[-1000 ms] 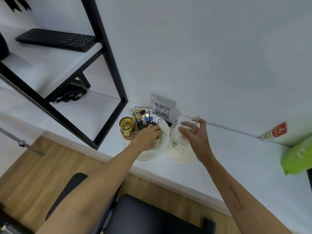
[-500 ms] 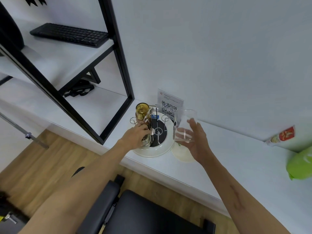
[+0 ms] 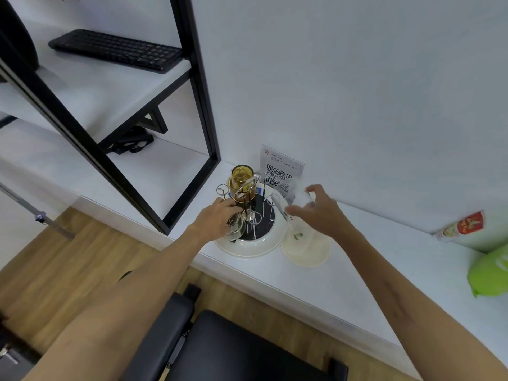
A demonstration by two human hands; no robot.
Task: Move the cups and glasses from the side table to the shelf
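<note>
Reaching forward, both hands (image 3: pixel 217 218) (image 3: pixel 319 213) grip glasses (image 3: pixel 294 199) at rack (image 3: pixel 248 215).

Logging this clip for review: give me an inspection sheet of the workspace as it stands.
Surface: white side table, partly bare.
Job's things: amber glass upside down on a wire rack; clear glass, blurred, tilted over a round coaster.
Clutter: QR card, red packet, green bag.
Hands: left hand at the rack's base; right hand grips the clear glass.
Cables: nothing seen.
Surroundings: black-framed shelf with keyboard; black chair.
</note>
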